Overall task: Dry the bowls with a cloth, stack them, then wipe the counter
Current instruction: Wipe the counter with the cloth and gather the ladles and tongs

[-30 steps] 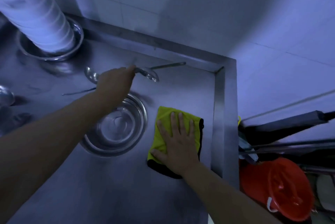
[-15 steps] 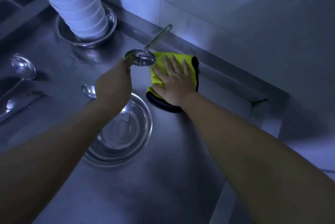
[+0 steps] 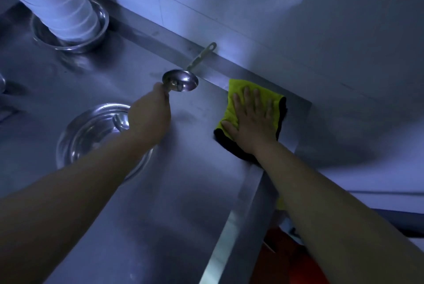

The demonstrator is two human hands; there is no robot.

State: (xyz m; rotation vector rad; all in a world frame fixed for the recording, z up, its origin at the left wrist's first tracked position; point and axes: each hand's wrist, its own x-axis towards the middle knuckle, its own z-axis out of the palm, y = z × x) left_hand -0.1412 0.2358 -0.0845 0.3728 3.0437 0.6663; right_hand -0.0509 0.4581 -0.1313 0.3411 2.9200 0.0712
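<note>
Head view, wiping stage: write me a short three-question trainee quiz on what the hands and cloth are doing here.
1. True or false: the right hand lies flat on the yellow cloth.
2. What does the left hand grip? A) ladle B) steel bowl C) white bowl stack
3. Fill in: the cloth lies near the counter's back ____ corner.

Key: 1 true; 2 A; 3 right.

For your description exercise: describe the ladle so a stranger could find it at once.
Find the steel counter and its back rim. The ladle lies there, handle on the rim, left hand pinching its cup. Unlike the bowl beside it, it is small and long-handled.
</note>
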